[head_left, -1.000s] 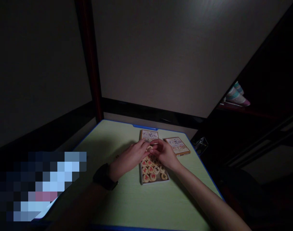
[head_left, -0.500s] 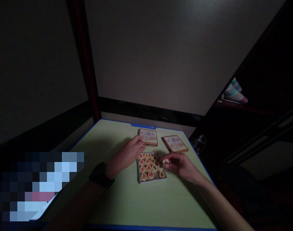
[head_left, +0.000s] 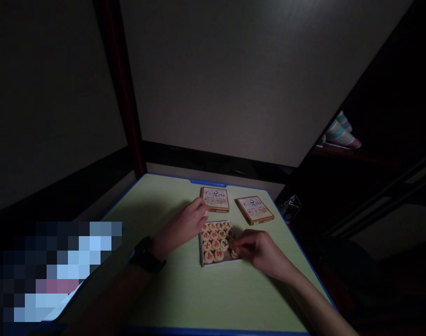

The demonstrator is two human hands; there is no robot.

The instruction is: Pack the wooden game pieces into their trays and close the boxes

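An open, shallow box (head_left: pixel 201 254) of Chinese chess pieces lies on the table between my hands. Its round wooden pieces (head_left: pixel 216 244) sit in rows, with red characters on the left and dark ones on the right. My right hand (head_left: pixel 260 249) reaches over the box's right side, thumb and finger pinched on a Chinese chess piece low in the near right part; the fingers cover much of it. By the far left corner of the box is my left hand (head_left: pixel 187 221), fingers curled together. Something small and pale shows at its fingertips, too hidden to name.
Two flat printed boxes, a left one (head_left: pixel 216 199) and a right one (head_left: pixel 255 209), lie beyond the open box. The pale green table (head_left: pixel 178 289) has a blue edge and stands against a panel. A blurred-out bright patch (head_left: pixel 69 275) is at the left.
My right hand has come nearer and down into the box's right side. A dark-lettered piece now shows in the far right corner. My left hand has hardly moved.
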